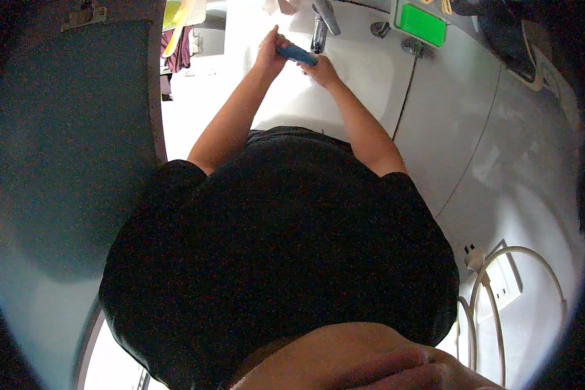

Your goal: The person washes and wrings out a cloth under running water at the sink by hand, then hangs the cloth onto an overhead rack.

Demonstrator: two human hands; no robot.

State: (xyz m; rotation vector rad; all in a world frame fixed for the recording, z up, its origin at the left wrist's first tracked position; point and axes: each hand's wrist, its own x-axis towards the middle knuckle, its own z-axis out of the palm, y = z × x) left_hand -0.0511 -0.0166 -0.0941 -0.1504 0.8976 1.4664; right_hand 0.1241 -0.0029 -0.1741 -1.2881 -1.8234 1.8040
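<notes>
Over the white sink (361, 97), a blue, narrow, elongated thing (296, 53) is stretched between my two hands; it may be a folded cloth, but I cannot tell its kind. My left hand (271, 53) is closed on its left end, with the thumb pointing up. Around the right end, slightly lower, the fingers of my right hand (320, 71) are closed. Just beyond my hands stands a metal faucet (319, 31), its spout near the blue thing. Both forearms reach forward from black sleeves.
A bright green block sits in a wall holder (422, 25) at the far right. At the near right, a plug and cables join a wall socket (502, 279). A dark door panel (71, 143) stands at my left. Beyond it hang yellow (179, 27) and maroon items (177, 57).
</notes>
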